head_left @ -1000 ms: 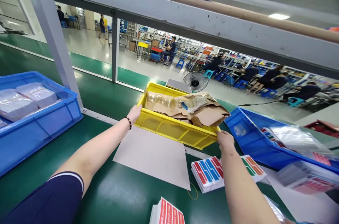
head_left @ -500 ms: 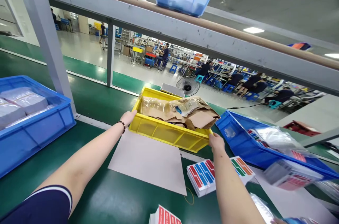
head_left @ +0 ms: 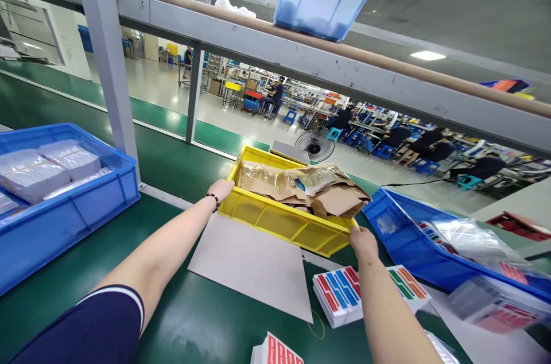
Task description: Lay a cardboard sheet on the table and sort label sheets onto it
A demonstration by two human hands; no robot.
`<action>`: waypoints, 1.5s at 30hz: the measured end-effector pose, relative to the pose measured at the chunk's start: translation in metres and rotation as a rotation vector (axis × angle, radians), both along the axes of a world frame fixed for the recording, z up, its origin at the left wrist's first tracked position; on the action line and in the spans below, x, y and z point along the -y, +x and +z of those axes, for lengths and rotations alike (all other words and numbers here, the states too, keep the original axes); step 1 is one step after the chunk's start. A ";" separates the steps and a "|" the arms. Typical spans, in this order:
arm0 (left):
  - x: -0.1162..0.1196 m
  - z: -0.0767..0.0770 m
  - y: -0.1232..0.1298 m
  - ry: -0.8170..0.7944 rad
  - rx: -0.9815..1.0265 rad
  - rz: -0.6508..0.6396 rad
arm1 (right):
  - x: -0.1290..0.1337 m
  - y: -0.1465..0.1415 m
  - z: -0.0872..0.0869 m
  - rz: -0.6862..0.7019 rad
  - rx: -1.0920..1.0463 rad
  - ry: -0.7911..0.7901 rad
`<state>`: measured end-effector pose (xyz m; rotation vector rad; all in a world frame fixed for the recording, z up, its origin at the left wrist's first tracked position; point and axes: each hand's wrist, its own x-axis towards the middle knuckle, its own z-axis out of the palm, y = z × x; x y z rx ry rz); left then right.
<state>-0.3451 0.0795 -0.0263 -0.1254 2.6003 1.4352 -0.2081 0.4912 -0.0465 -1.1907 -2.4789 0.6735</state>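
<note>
A yellow plastic bin (head_left: 284, 226) is held between my two hands, filled with crumpled brown paper (head_left: 336, 198) and clear plastic. My left hand (head_left: 222, 189), with a beaded bracelet on its wrist, grips the bin's left end. At the right front corner, my right hand (head_left: 364, 242) has its fingers closed on the rim. Below the bin lies a flat pale sheet (head_left: 258, 266) on the green table. Beside my right forearm is a stack of cards (head_left: 338, 295) with red and blue stripes; the forearm hides part of the printed cards there.
On the left stands a blue bin (head_left: 69, 226) with banded white packs. To the right, another blue bin (head_left: 400, 232) holds bagged cards. A grey post (head_left: 105, 65) and shelf beam (head_left: 301, 57) cross in front. Red-printed cards (head_left: 278, 349) lie nearest me. A fan (head_left: 314, 146) stands beyond.
The view has swung slightly left, so everything sits farther right in the picture. Both hands keep their hold on the yellow bin, which shows little other movement.
</note>
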 end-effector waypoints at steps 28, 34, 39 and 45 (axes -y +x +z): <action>0.004 -0.034 0.311 0.626 0.973 -0.382 | 0.023 0.271 -0.006 0.093 -0.407 -0.479; -0.007 -0.039 0.318 0.589 0.822 -0.360 | 0.246 0.271 -0.023 0.163 -0.204 -1.298; -0.004 -0.044 0.321 0.719 0.702 -0.266 | 0.265 0.273 -0.039 0.218 -0.340 -1.459; 0.015 -0.044 0.321 0.668 0.307 -0.497 | 0.274 0.274 -0.036 0.474 -0.519 -1.442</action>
